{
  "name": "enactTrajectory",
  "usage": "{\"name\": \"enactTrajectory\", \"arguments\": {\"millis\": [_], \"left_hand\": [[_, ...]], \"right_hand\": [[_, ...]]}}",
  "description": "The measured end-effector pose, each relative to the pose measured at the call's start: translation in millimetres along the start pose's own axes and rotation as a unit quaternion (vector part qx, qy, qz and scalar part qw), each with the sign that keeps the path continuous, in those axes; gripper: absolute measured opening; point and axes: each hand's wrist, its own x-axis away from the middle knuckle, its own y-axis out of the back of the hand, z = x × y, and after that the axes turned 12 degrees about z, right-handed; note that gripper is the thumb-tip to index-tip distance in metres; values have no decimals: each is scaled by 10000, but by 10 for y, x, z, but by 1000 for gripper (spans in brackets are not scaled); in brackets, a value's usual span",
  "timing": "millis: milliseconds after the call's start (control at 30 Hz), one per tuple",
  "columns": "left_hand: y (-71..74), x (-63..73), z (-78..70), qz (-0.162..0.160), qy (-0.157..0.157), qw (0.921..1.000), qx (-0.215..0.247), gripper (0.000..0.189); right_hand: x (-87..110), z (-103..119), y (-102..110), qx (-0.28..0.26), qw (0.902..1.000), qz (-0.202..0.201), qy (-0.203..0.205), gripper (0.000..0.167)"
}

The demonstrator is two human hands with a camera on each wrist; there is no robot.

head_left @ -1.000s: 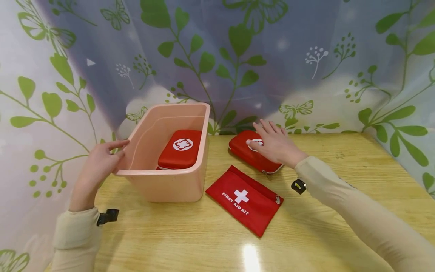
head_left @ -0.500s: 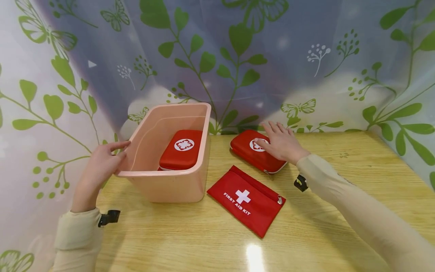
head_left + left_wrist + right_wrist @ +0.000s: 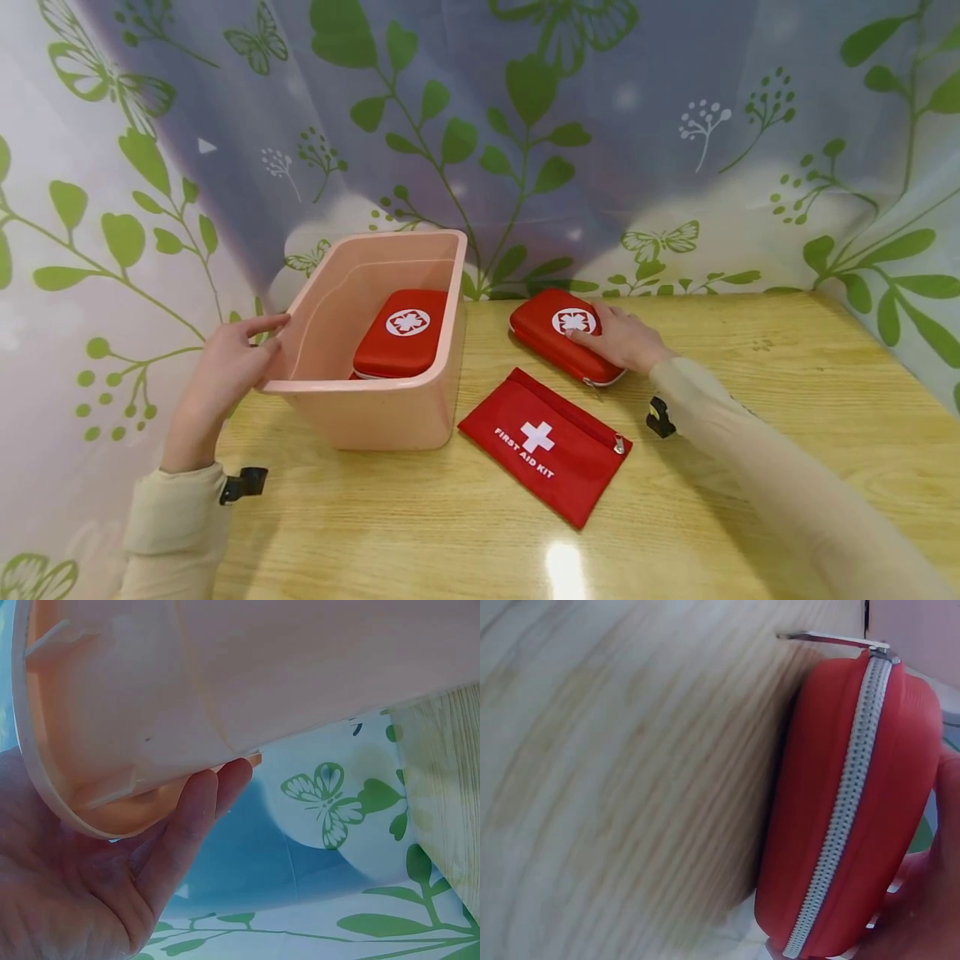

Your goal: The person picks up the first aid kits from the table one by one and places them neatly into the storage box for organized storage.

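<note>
1. Left hand [image 3: 225, 362]: at the bin's outer left corner, gripping the rim. The left wrist view shows fingers [image 3: 196, 806] tucked beneath the lip, against the outer wall.
2. Bin [image 3: 375, 412]: pink, upright on the wooden table [image 3: 375, 533].
3. Left case [image 3: 386, 350]: red, lying inside the bin toward its right wall, white emblem up. A sliver of red shows under its near edge – too little to identify.
4. Pouch [image 3: 525, 450]: red, flat on the table right of the bin, lettered "FIRST AID KIT", zip pull at its right corner.
5. Right case [image 3: 551, 329]: red, on the table beyond the pouch, emblem up.
6. Right hand [image 3: 630, 337]: holding the right case by its right end – thumb on top by the emblem.
</note>
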Motion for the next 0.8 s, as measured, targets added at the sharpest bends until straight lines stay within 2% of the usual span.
{"name": "enactTrajectory", "arguments": {"millis": [167,333,600,800], "left_hand": [[-14,-1,3,-96,48,9998,-136,49],[-29,1,17,-132,21,9998,-174,49],[-30,5,24,-202,-25,9997,-146,47],[-28,-6,18,-162,-37,9997,-189,48]], "right_hand": [[-16,-4,-6,24,10000,53,-39,90],[-41,-26,5,-193,9996,170,110,89],[-75,-38,92,-619,9945,843,26,97],[-70,-55,132,-901,9903,1038,-205,108]]}}
